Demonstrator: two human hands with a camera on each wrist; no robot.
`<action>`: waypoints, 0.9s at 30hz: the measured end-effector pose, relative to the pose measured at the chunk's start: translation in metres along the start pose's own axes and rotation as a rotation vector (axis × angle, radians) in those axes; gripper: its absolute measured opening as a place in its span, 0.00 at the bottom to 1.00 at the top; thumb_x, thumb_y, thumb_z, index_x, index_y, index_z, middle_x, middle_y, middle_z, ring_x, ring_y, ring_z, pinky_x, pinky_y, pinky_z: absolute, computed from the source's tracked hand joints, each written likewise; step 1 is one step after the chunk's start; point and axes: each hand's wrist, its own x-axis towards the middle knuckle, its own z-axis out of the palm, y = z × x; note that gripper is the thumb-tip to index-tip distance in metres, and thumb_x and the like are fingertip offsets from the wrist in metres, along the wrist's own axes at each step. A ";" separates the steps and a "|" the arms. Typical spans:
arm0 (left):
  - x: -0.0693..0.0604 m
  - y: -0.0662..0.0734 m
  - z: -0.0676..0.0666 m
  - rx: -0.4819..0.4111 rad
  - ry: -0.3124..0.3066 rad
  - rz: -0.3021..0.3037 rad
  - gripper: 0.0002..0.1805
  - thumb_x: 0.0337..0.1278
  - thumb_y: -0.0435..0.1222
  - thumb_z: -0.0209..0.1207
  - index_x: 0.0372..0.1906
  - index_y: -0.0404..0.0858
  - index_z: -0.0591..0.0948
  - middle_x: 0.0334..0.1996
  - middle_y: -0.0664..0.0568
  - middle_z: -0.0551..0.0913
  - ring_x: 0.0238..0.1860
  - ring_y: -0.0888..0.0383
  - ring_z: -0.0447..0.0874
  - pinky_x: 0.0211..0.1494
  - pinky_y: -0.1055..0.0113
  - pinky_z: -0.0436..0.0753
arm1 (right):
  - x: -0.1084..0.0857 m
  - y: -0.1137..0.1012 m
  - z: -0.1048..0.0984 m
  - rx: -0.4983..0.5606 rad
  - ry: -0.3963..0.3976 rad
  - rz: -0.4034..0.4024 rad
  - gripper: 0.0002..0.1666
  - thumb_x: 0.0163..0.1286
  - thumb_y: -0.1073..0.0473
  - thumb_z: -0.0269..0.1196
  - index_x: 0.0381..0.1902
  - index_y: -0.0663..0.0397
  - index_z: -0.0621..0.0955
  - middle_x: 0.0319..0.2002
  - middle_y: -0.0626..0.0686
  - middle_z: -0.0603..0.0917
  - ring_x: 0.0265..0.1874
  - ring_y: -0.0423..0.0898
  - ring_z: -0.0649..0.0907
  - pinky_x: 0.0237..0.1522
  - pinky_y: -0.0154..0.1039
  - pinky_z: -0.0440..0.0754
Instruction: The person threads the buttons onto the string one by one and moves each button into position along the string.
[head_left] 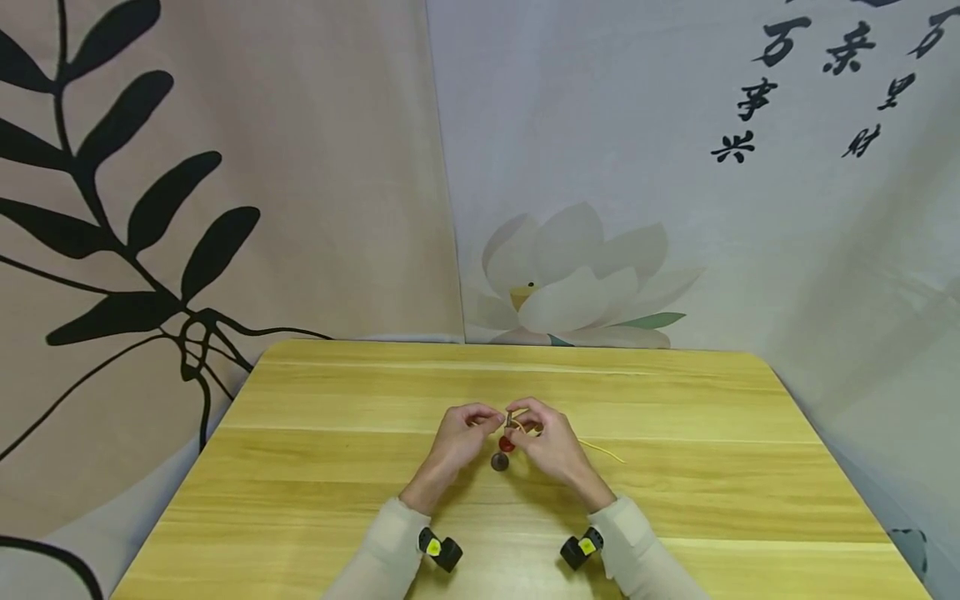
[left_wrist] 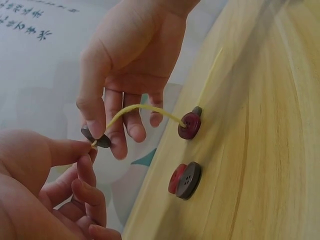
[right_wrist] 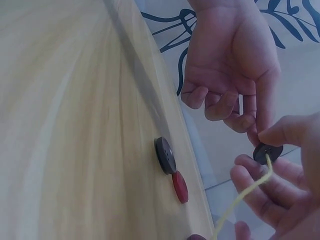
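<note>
– Yellow cord (left_wrist: pixel 142 106): where does it sit?
– Raised off the table (head_left: pixel 675 500), passing through the small dark button (right_wrist: pixel 261 154), it seems. In the head view its tail lies between three and four o'clock from that button.
– And the hands?
– The right hand (head_left: pixel 550 440) pinches the small dark button between thumb and finger. The left hand (head_left: pixel 462 433), at nine o'clock, seems to pinch the cord's tip just beside it.
– So what could go wrong?
– With so little tip showing, a slipping thumb could let it slide out of the hole. A hard pull might draw the tail through the maroon button (left_wrist: pixel 191 127); I can't tell whether a knot stops it. Dipping fingers could knock the red button (head_left: pixel 507 444) and dark four-hole button (head_left: pixel 499 462) at six o'clock.
</note>
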 end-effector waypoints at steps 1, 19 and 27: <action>-0.001 -0.001 0.000 -0.001 0.002 0.000 0.09 0.63 0.39 0.63 0.39 0.36 0.86 0.32 0.51 0.80 0.33 0.57 0.72 0.32 0.68 0.70 | 0.000 0.000 0.000 0.002 -0.006 0.004 0.17 0.65 0.65 0.66 0.52 0.54 0.80 0.37 0.48 0.89 0.38 0.45 0.82 0.45 0.47 0.77; 0.000 -0.007 -0.007 0.004 0.023 0.005 0.11 0.64 0.38 0.63 0.41 0.34 0.86 0.33 0.51 0.79 0.35 0.57 0.72 0.36 0.66 0.71 | -0.001 0.004 -0.005 0.043 -0.069 0.014 0.19 0.63 0.70 0.64 0.53 0.61 0.77 0.44 0.58 0.88 0.43 0.50 0.84 0.49 0.52 0.80; 0.000 -0.007 -0.008 -0.014 0.018 0.000 0.12 0.64 0.39 0.62 0.42 0.33 0.85 0.32 0.51 0.79 0.34 0.57 0.72 0.35 0.67 0.71 | 0.000 0.008 -0.007 0.007 -0.087 0.007 0.17 0.63 0.68 0.66 0.50 0.55 0.79 0.43 0.55 0.89 0.44 0.48 0.84 0.47 0.46 0.81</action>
